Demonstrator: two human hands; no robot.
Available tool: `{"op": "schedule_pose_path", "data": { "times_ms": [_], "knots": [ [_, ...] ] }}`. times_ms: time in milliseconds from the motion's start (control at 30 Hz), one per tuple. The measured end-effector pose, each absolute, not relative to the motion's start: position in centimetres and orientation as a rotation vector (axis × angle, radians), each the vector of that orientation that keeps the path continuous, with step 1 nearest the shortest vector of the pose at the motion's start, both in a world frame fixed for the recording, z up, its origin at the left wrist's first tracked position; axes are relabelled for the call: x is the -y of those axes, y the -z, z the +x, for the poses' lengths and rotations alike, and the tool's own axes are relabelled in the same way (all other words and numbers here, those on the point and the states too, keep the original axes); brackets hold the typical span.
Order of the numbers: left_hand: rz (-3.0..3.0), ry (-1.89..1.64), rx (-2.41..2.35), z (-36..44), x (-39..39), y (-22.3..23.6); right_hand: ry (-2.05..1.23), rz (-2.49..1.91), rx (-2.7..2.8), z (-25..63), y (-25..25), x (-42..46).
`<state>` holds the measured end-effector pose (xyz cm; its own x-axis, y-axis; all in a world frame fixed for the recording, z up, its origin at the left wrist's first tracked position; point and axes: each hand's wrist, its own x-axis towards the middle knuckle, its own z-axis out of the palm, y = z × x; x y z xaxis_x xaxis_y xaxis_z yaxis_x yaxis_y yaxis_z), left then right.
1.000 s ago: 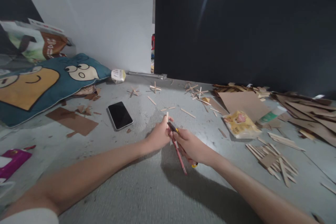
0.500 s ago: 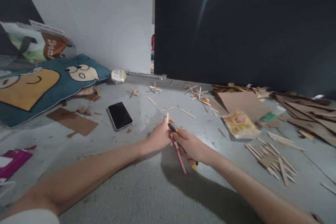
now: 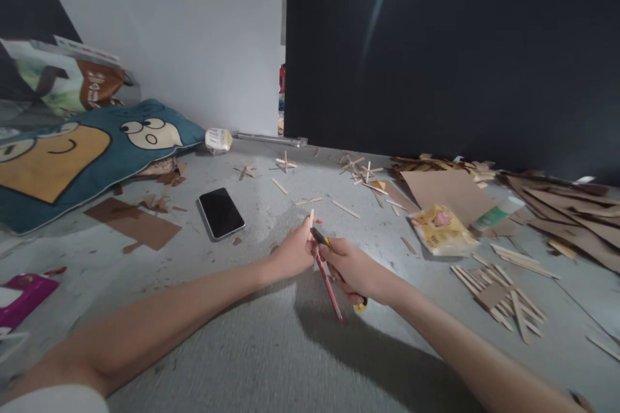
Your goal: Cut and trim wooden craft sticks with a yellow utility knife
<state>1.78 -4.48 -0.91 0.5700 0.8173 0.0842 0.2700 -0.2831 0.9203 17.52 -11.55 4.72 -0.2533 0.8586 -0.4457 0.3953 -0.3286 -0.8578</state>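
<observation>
My left hand [image 3: 293,250] is closed around a small wooden craft stick [image 3: 312,217], whose pale tip sticks up above the fingers. Against that stick lies the dark front end of a black and yellow utility knife [image 3: 320,238], gripped in my right hand [image 3: 352,264]. The knife's yellow butt shows below the right palm. A thin red pencil [image 3: 330,290] slants down from between the two hands; which hand, if either, holds it I cannot tell. The knife's blade is too small to make out. Past my hands, several loose craft sticks [image 3: 345,209] lie on the grey surface.
A phone [image 3: 221,213], cardboard scrap [image 3: 133,222] and blue cushion [image 3: 104,155] are on the left, with a purple device [image 3: 24,297] nearer. Rightward are a yellow tissue pack [image 3: 443,229], a stick pile [image 3: 501,297] and stacked cardboard [image 3: 571,206]. Crossed-stick pieces [image 3: 285,162] stand farther back.
The wooden stick's tip and the knife have shifted very slightly, staying in contact. Both hands keep their grips, and the view has moved a little.
</observation>
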Motion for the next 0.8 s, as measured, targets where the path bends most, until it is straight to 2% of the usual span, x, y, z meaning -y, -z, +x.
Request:
{"op": "schedule_pose_path", "data": {
  "times_ms": [300,800],
  "knots": [
    [1.952,-0.685,-0.893,1.6,4.7,0.5,-1.655,-1.688,1.437,17.7,-6.0,11.8],
    [1.749,-0.707,-0.814,1.7,4.0,1.5,-1.753,-1.658,1.312,17.3,-6.2,11.5]
  ]
}}
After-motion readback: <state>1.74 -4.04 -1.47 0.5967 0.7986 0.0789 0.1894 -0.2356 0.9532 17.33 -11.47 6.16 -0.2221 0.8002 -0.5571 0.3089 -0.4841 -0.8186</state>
